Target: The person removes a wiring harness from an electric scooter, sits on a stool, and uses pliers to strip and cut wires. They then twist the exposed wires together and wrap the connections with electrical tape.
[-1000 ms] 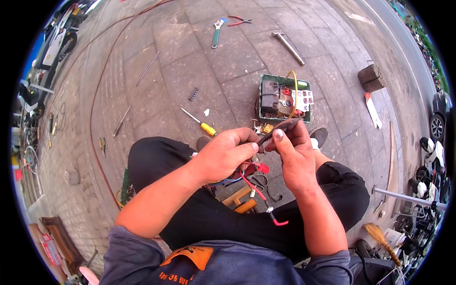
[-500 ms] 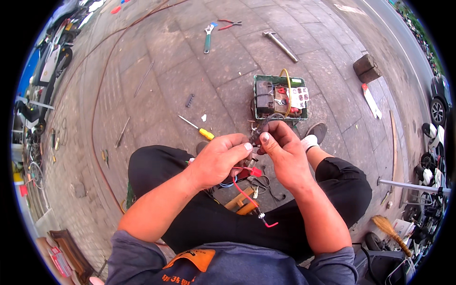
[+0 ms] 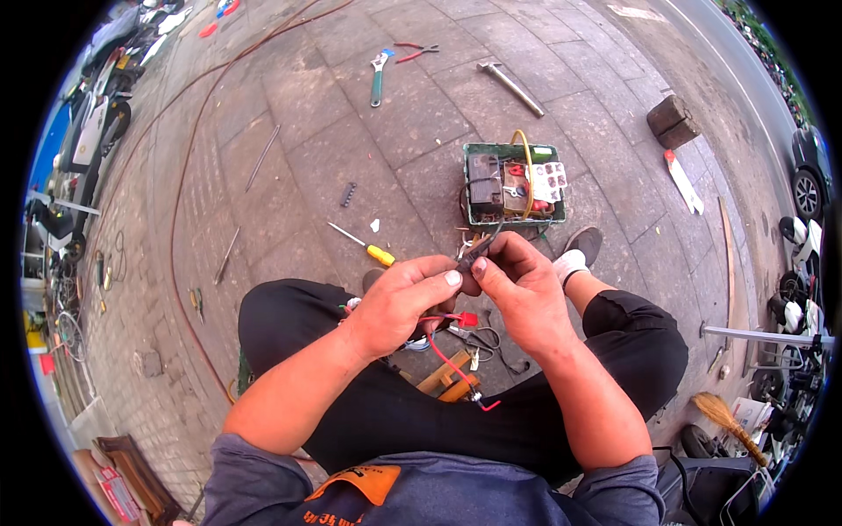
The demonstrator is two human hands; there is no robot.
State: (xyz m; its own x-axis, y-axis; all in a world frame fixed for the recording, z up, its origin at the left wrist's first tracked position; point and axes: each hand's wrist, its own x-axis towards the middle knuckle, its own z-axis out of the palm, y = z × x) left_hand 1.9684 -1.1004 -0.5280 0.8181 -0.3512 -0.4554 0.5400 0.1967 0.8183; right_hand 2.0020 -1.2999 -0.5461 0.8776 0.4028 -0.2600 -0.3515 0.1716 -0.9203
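Observation:
Both hands meet above my lap, pinching a dark cable. My left hand (image 3: 399, 302) is closed, with its thumb pressed against its fingers at one side of the cable. My right hand (image 3: 526, 289) grips the black cable (image 3: 475, 255) between thumb and fingertips. Below the left hand hangs a red wire (image 3: 451, 363) with a bent end. A red connector (image 3: 469, 319) sticks out beside the left fingers. The fingers hide most of the cable where the hands meet. Just beyond the right hand stands a green crate (image 3: 517, 221) holding a battery (image 3: 484, 180) and small parts.
On the paving lie a yellow-handled screwdriver (image 3: 380, 255), adjustable wrench (image 3: 377, 84), red-handled pliers (image 3: 416, 52) and hammer (image 3: 515, 91). A wooden block (image 3: 674, 124) stands at far right. A long hose (image 3: 178, 206) runs down the left. A broom (image 3: 724, 419) lies at near right.
The black cable between my fingers now slants as a straighter piece, where it was looped before. The hanging red wire's end has shifted slightly up and left. My hands stay close together.

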